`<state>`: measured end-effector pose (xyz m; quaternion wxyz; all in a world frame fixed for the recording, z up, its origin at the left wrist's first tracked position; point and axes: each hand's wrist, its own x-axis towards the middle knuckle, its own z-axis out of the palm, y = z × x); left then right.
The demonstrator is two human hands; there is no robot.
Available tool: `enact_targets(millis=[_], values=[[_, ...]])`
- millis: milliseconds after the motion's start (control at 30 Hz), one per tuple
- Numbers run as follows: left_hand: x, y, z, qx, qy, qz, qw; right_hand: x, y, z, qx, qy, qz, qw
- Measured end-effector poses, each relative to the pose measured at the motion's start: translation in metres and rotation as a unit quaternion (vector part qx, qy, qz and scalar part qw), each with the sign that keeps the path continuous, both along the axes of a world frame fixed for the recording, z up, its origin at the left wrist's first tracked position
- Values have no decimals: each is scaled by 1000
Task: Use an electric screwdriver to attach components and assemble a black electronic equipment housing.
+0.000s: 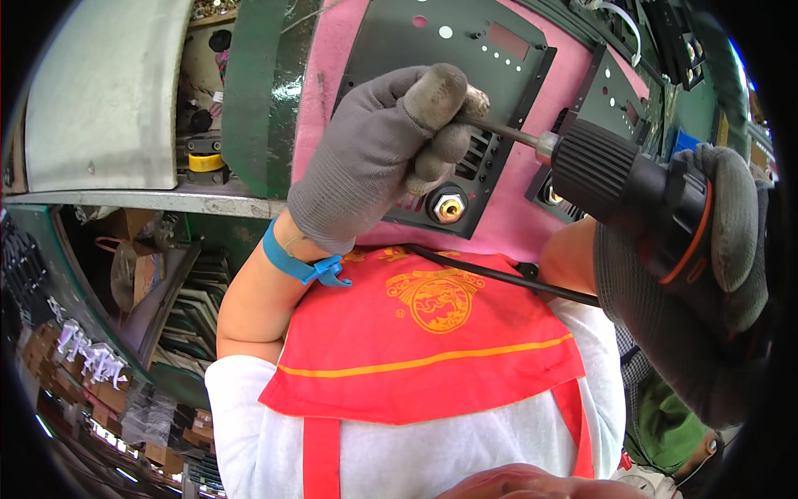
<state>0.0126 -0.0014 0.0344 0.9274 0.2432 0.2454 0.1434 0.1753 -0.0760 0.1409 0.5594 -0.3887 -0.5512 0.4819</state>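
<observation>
My left hand (357, 158), in a grey knit glove, is closed with thumb and fingers pinched around the tip of a long metal bit (514, 133). Whether a screw sits in that pinch is hidden. The bit runs out of a black electric screwdriver (611, 179) with an orange seam, gripped at its body by my gloved right hand (665, 308). Below both hands lies a dark grey metal panel (399, 46) with round holes, a window cutout and slots. A brass connector with a hex nut (450, 208) is fitted near its lower edge.
Pink padding (320, 96) covers the work surface, and a second dark panel (605, 96) lies to the right. A black cord (507, 276) crosses in front of my red apron (374, 333). Left are a metal shelf edge (224, 205) and a yellow-and-black part (206, 162).
</observation>
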Motion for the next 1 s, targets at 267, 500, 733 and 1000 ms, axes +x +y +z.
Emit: enact_targets(millis=[267, 500, 733, 1000], values=[[-22, 5, 23, 250, 214, 30, 944, 22, -31, 12, -13, 1, -6, 1000], [-82, 4, 3, 416, 360, -23, 835, 18, -27, 4, -27, 9, -18, 999], [-50, -15, -20, 418, 329, -14, 846, 48, -46, 8, -47, 13, -2, 999], [-14, -13, -29, 336, 220, -14, 916, 55, -22, -17, -76, 5, -8, 997]])
